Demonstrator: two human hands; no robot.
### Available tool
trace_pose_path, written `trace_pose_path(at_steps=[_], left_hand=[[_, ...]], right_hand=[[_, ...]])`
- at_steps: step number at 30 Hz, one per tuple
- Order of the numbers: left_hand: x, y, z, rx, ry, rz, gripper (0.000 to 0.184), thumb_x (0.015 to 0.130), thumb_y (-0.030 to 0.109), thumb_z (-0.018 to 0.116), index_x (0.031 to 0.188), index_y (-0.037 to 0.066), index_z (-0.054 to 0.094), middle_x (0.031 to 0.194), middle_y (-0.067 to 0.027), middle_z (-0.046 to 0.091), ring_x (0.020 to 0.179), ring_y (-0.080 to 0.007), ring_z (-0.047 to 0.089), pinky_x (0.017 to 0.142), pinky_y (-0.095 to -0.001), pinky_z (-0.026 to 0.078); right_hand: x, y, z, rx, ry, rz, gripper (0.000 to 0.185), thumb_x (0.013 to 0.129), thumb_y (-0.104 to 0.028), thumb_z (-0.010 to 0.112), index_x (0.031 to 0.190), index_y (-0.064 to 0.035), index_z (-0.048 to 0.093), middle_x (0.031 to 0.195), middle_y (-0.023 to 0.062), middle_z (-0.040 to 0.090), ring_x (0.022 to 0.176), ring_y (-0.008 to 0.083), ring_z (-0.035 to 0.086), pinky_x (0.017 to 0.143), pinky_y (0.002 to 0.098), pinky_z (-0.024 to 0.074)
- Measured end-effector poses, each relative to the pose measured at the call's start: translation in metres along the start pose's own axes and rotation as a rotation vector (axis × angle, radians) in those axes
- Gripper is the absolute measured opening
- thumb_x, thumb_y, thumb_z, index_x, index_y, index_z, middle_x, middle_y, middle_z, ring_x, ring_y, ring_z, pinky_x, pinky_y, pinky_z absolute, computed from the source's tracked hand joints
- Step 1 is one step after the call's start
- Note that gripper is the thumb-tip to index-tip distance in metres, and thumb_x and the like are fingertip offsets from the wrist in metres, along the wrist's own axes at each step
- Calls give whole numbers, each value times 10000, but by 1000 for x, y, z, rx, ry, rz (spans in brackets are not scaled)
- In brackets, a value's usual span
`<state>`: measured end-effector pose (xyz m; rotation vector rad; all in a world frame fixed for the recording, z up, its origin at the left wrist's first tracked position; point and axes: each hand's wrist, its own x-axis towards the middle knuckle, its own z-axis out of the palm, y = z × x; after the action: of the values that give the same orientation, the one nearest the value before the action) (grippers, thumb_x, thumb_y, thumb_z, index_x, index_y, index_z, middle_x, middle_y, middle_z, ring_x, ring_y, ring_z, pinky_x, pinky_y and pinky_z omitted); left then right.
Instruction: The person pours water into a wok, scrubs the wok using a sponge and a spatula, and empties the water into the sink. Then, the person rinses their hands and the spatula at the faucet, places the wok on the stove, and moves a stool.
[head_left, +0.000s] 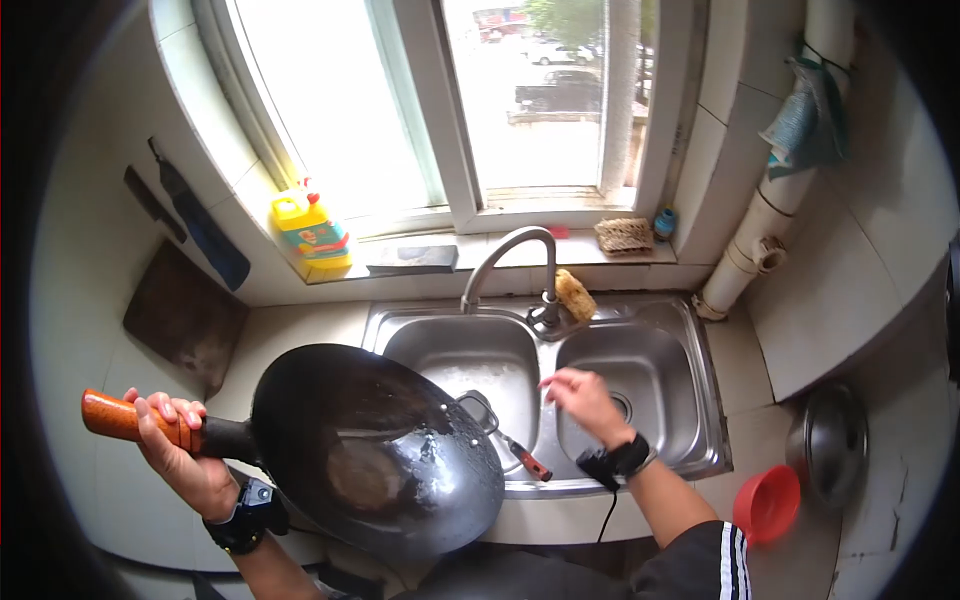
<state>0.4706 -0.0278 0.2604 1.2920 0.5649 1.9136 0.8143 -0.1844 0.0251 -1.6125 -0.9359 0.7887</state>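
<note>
My left hand point(180, 450) is closed around the orange-brown wooden handle point(115, 415) of a large black wok point(370, 450). The wok is tilted, with its wet, shiny inside showing, and overlaps the front left of the sink. A small metal loop handle point(482, 408) is riveted to its far rim. My right hand point(582, 400) hovers over the divider of the double-bowl steel sink point(715, 440), fingers loosely apart with nothing visible in them. Between the wok and this hand, a tool with a red-brown and black handle point(530, 462) rests by the left bowl; its other end is unclear.
A curved faucet point(515, 240) rises behind the bowls, a yellow sponge point(575, 295) beside it. A yellow bottle point(312, 230) and a woven scrubber point(624, 237) sit on the sill. At right are a red bowl point(767, 503), a metal basin point(832, 445) and a pipe point(745, 255).
</note>
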Motion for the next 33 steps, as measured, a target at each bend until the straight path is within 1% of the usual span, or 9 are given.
trace_pose_path(at_steps=[4,10,14,18,20,26,29,32,33], left_hand=[[2,2,-12,-82,-54,-29,291,904,199,561,1116,80,401,713,0,421,569,-81,421,617,-247,395],[13,-5,-55,-308,-176,-65,297,894,185,573,1113,67,410,735,-4,413,607,-97,414,629,-252,394],[28,-12,-94,-384,-173,-76,274,892,176,567,1082,39,425,765,-18,391,627,-108,379,675,-254,393],[44,-10,-126,-311,-192,-103,296,912,177,509,1149,13,440,825,-42,435,687,-127,419,797,-300,440],[55,-16,-137,-404,-216,-92,242,920,246,530,971,15,480,776,-32,424,690,-118,431,838,-299,433],[127,-97,-194,-490,-257,-327,387,953,183,441,1268,-40,409,1093,-130,567,1071,-234,532,1052,-377,322],[34,-25,-128,-805,-655,-52,457,898,423,510,1172,60,456,873,-93,544,762,-213,553,730,-388,482],[-2,-14,-94,-806,-653,-101,357,877,383,561,1033,74,472,731,-40,506,581,-160,505,568,-316,474],[22,-77,-103,-555,-782,120,366,884,199,535,1171,23,391,954,-108,516,837,-209,513,802,-361,405]], right_hand=[[-52,9,39,-103,-140,44,233,864,-98,485,988,5,653,652,83,630,606,94,603,575,254,486],[-50,60,88,-321,118,-41,249,833,-136,482,916,45,630,869,233,637,851,362,614,786,408,466],[-60,65,102,-136,80,63,226,793,-144,508,785,43,635,722,202,636,681,295,625,673,383,482],[-100,36,111,178,115,278,216,861,-146,523,886,29,648,707,73,639,504,79,513,455,215,413],[-123,27,112,339,170,317,188,876,-160,547,884,-2,649,679,22,613,500,49,476,426,180,363],[-201,-3,88,673,386,231,122,867,-147,571,824,-37,601,625,-25,498,502,40,400,405,186,292],[-260,-25,64,644,518,134,138,880,-152,557,840,-27,598,628,-20,485,504,44,392,408,186,293],[-339,-39,41,590,685,63,148,886,-141,545,843,-6,589,641,-9,489,509,43,400,399,179,295],[-368,-39,33,607,718,50,154,887,-140,544,834,-1,583,646,-5,490,507,41,409,390,177,290]])
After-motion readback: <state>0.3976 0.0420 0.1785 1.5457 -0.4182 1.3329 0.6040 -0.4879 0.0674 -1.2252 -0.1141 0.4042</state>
